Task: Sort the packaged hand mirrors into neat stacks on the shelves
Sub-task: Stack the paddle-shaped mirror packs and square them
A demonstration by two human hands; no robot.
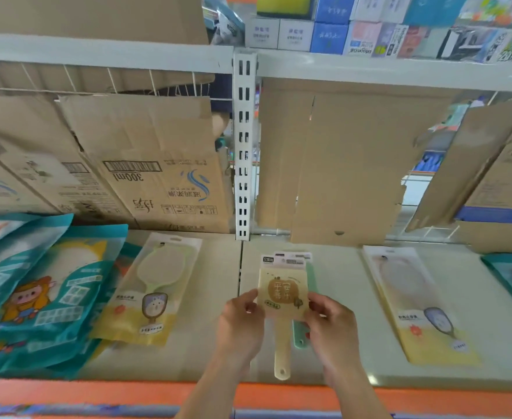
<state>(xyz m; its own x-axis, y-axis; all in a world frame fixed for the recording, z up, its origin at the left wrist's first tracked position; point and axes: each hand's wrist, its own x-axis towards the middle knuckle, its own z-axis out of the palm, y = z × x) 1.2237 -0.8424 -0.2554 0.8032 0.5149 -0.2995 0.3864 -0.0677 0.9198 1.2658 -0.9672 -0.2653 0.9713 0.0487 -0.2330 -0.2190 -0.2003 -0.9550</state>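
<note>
The pale shelf [333, 267] lay under cardboard. The left hand [242, 322] and right hand [330, 325] pinched the cream hand mirror [282, 293] by its edges, over a green one [301, 334]. Squaring edges before release would likely keep that stack neat.

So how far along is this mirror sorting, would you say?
Early to midway, I'd guess. Done: one packaged mirror lies flat on the right shelf bay, another on the left bay. In hand: the left hand and right hand together hold a cream mirror with a green one behind it. Left: these need placing, and the teal packets lie in a loose heap.
</note>
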